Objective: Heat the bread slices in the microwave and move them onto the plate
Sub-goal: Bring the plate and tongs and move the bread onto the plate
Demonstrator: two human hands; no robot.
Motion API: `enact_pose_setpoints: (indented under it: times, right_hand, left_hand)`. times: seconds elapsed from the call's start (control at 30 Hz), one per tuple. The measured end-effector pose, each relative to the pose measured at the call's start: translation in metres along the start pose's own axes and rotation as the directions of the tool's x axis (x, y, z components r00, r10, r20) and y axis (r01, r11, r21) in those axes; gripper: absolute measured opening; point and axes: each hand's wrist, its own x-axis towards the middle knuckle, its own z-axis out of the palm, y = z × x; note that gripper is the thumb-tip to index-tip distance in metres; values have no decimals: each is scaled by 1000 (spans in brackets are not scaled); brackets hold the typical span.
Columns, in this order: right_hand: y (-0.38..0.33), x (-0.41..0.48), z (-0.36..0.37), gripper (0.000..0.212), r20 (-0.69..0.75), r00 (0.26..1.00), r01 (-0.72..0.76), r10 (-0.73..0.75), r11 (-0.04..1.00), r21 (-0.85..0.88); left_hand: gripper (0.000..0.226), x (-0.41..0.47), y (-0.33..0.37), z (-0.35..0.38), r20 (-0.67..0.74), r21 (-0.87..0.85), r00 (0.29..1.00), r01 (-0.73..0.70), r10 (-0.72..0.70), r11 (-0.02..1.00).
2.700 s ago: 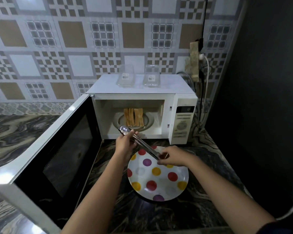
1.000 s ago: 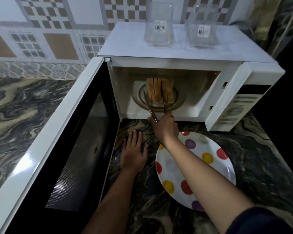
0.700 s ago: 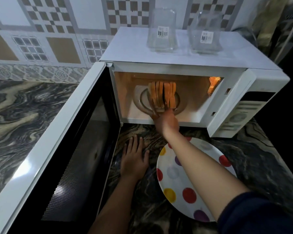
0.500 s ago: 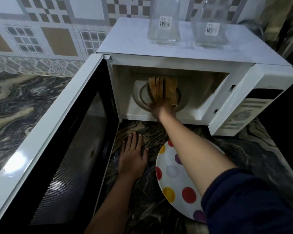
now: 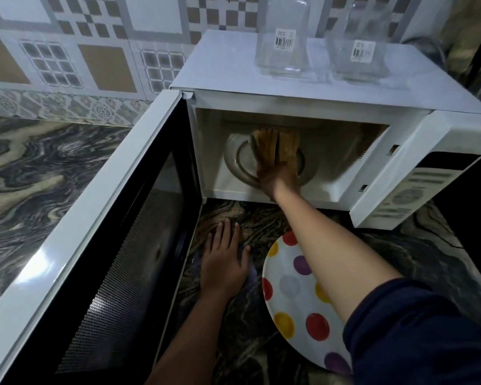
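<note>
Several bread slices [image 5: 281, 143] stand on edge on the glass turntable [image 5: 240, 162] inside the white microwave [image 5: 331, 90], whose door [image 5: 117, 245] hangs wide open to the left. My right hand [image 5: 275, 176] reaches into the cavity, shut on metal tongs [image 5: 254, 147] whose tips sit around the left slices. My left hand [image 5: 224, 262] lies flat on the marble counter, fingers apart, holding nothing. The white plate [image 5: 292, 287] with coloured dots lies on the counter under my right forearm, with nothing on it.
Two clear glass jars [image 5: 282, 40] with barcode labels stand on top of the microwave. The control panel [image 5: 417, 187] is at the right. Marble counter [image 5: 34, 184] stretches left of the open door. A tiled wall runs behind.
My right hand has pushed deeper into the microwave, bringing the tongs from the cavity's mouth up around the bread. My left hand let go of the tongs and rests on the counter.
</note>
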Motion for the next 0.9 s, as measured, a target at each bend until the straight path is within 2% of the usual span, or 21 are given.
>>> enact_pose_setpoints:
  times: [0.13, 0.37, 0.57, 0.7, 0.9]
  right_hand:
    - [8, -7, -2, 40, 49, 999, -5, 11, 991, -131]
    - [12, -36, -3, 42, -9, 1000, 23, -26, 977, -213]
    - [32, -81, -13, 46, -62, 996, 50, -70, 960, -274]
    - [62, -117, -29, 49, -89, 993, 56, -81, 966, -251]
    - [120, -160, -56, 49, -155, 988, -42, 3, 968, -247]
  left_hand:
    - [59, 0, 0, -1, 7, -7, 1000, -4, 4, 1000]
    - [77, 0, 0, -6, 73, -49, 997, -22, 26, 999]
    - [60, -2, -1, -11, 146, -42, 987, -54, 60, 998]
    - [79, -10, -5, -12, 155, -78, 983, -83, 94, 994]
    - [57, -29, -4, -20, 171, -69, 981, -77, 88, 995]
